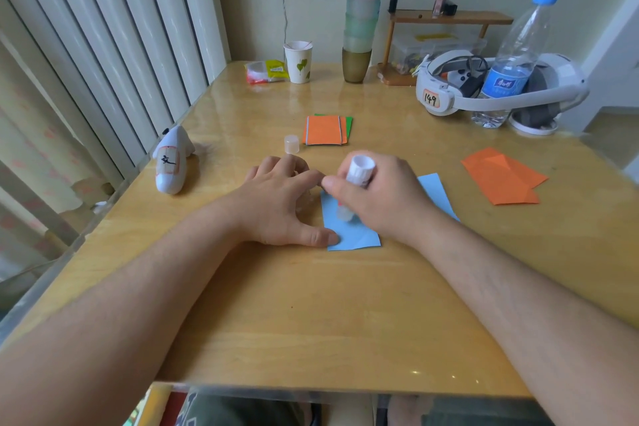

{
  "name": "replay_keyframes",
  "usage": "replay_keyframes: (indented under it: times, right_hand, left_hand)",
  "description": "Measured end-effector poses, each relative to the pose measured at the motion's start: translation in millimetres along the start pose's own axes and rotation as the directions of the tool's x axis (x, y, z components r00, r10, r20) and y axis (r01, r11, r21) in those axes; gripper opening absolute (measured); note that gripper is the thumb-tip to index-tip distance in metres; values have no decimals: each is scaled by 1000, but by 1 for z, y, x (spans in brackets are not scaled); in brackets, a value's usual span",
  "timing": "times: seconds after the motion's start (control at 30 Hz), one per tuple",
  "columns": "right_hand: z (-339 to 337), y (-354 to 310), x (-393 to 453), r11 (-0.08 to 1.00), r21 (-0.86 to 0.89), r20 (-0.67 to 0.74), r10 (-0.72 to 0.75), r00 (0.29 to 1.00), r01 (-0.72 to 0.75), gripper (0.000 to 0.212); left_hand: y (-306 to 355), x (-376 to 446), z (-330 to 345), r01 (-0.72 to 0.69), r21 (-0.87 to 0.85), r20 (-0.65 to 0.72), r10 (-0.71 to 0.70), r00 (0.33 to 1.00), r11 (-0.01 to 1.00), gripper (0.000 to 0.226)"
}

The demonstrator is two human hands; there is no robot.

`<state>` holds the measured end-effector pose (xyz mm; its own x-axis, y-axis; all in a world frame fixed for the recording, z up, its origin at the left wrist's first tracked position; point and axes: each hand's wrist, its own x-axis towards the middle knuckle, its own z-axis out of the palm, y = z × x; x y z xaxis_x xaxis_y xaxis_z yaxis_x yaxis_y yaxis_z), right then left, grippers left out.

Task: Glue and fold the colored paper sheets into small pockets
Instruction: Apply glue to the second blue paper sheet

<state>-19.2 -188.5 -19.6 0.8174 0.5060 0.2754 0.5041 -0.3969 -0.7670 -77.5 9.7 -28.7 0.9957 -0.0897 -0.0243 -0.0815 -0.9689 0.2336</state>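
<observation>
Fingers (371, 195) round glue stick (359, 171), blue sheet (356, 235) half hidden

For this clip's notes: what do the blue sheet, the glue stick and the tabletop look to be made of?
Blue sheet: thin matte paper, going by its flat lie and crisp edges.
Glue stick, held by the right hand: seemingly white plastic with a ribbed end and a translucent tip.
Tabletop: wood-look surface, probably under a clear glossy cover, since it reflects light and the front edge looks transparent.
</observation>
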Motion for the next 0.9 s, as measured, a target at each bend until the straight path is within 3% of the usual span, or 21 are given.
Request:
replay_keyframes:
  times: [0.13, 0.4, 0.9]
  right_hand:
    - [11, 1, 3, 998, -30, 100, -55, 993, 58, 35]
    - [13, -5, 5, 996, -84, 118, -33, 992, 43, 31]
    - [-19, 12, -7, 984, -175, 12, 27, 1000, -25, 28]
  left_hand:
    - [-1, 0, -1, 16, -15, 10, -15, 1000, 1000, 93]
    - [0, -1, -2, 13, -12, 29, -12, 1000, 1000, 97]
    - [1, -3, -2, 4, -31, 18, -4, 1000, 999, 90]
